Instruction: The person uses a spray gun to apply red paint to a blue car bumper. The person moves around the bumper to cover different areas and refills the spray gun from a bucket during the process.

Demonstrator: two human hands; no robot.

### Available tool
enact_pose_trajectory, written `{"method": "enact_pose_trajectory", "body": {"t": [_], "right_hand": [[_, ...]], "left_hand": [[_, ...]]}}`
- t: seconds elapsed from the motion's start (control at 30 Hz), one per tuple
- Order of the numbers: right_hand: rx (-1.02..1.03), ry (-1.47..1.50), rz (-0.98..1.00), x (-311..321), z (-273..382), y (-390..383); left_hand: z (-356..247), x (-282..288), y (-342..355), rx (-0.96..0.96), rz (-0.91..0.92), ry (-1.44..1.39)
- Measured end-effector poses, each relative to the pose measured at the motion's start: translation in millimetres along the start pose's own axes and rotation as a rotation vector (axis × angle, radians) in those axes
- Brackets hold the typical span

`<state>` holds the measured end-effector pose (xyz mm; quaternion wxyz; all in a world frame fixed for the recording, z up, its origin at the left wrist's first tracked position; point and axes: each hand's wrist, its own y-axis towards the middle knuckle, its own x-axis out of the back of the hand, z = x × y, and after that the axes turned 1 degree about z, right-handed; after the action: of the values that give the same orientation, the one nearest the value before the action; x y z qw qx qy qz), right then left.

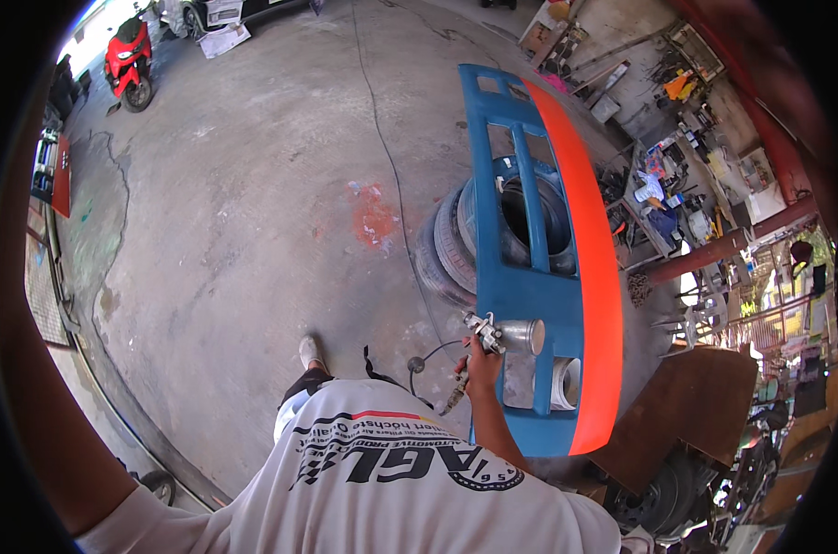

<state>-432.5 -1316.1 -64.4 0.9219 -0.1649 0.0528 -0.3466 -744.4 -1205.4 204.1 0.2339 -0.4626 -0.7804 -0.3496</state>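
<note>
My right hand (481,367) is closed around the handle of a spray gun (483,331). A silvery metal cup (522,337) sticks out sideways from the gun, over the lower part of a large vehicle bumper panel. That panel is blue (530,297) with a broad orange-red band (596,277) along its right side, and has several rectangular openings. A dark thin hose (437,349) with a small round fitting (416,365) hangs by the gun. My left arm (64,443) rises along the left rim; its hand is out of the picture.
Stacked tires (451,245) stand under the panel. A long cable (382,129) runs across the concrete floor, past a red paint stain (373,217). A red scooter (128,65) is parked far left. Cluttered shelves (687,185) line the right, with a brown board (682,411) nearer.
</note>
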Motion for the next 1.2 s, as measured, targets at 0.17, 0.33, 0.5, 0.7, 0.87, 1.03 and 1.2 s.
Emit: {"method": "enact_pose_trajectory", "body": {"t": [0.17,0.33,0.5,0.7,0.87,1.03,1.2], "right_hand": [[0.013,0.045,-0.08,-41,1,0],[-0.009,0.071,-0.127,-89,-6,1],[0.088,0.033,-0.135,-132,-14,2],[0.022,0.023,-0.175,-161,-2,15],[-0.037,-0.012,-0.203,-171,0,70],[0.024,-0.016,-0.138,-207,53,99],[0.193,0.117,-0.065,-206,117,113]], "left_hand": [[38,31,-11,-0.035,0.026,-0.021],[77,63,-24,-0.09,0.052,-0.028],[103,107,-33,-0.168,0.066,0.022],[109,201,-21,-0.318,0.029,0.22],[96,276,7,-0.457,0.011,0.379],[87,320,24,-0.485,0.025,0.483],[79,357,38,-0.477,0.038,0.545]]}}
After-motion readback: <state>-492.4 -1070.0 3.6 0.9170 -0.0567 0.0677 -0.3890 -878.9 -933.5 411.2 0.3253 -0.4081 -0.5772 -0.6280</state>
